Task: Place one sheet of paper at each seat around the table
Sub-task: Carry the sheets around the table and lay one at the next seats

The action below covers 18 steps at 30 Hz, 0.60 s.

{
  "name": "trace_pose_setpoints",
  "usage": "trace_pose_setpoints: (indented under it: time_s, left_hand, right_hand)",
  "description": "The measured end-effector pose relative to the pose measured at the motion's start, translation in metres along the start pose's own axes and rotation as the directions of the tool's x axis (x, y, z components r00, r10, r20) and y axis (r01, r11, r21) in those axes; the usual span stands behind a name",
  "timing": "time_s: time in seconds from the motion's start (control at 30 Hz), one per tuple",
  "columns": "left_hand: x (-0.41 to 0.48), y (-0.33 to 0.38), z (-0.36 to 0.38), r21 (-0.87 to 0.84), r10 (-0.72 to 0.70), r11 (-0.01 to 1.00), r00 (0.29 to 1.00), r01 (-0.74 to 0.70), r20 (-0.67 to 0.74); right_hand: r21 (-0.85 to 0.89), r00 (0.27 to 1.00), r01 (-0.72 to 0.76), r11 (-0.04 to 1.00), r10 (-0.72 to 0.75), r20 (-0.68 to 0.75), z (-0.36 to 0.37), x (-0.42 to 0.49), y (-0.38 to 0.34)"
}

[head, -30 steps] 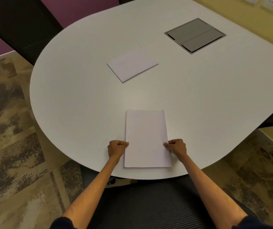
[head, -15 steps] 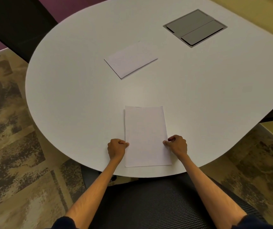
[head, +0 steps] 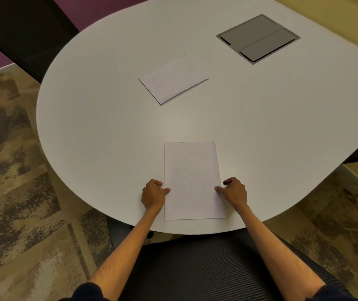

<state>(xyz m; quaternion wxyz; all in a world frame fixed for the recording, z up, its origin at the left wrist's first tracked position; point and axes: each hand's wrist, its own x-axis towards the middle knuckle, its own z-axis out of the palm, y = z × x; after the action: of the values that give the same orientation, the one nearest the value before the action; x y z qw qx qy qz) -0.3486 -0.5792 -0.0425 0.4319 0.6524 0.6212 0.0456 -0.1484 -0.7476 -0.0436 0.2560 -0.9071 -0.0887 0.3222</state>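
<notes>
A white sheet of paper lies flat near the front edge of the white rounded table, lengthwise away from me. My left hand rests at the sheet's left edge with its thumb tip on the paper and fingers curled. My right hand sits at the right edge, thumb touching the paper, fingers loosely curled. A second white stack of paper lies skewed farther back on the table, apart from both hands.
A grey cable hatch is set into the tabletop at the back right. A black mesh chair stands below me at the front edge. Another dark chair stands at the far left. Patterned carpet surrounds the table.
The sheet stays in place at the front edge. My right hand's fingers have loosened slightly. The view has shifted a little.
</notes>
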Motion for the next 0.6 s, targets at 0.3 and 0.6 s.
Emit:
trace_pose_setpoints:
  time_s: [0.3, 0.6]
  left_hand:
    - [-0.001, -0.003, 0.000, -0.001, 0.056, 0.998, 0.998, -0.056, -0.013]
    - [-0.008, 0.010, -0.035, -0.022, 0.149, 0.989, 0.988, -0.149, -0.032]
  right_hand:
    - [-0.006, 1.000, 0.011, 1.000, -0.011, 0.017, -0.002, -0.001, -0.001]
    - [-0.061, 0.997, 0.076, 0.995, -0.076, -0.005, -0.019, -0.017, -0.019]
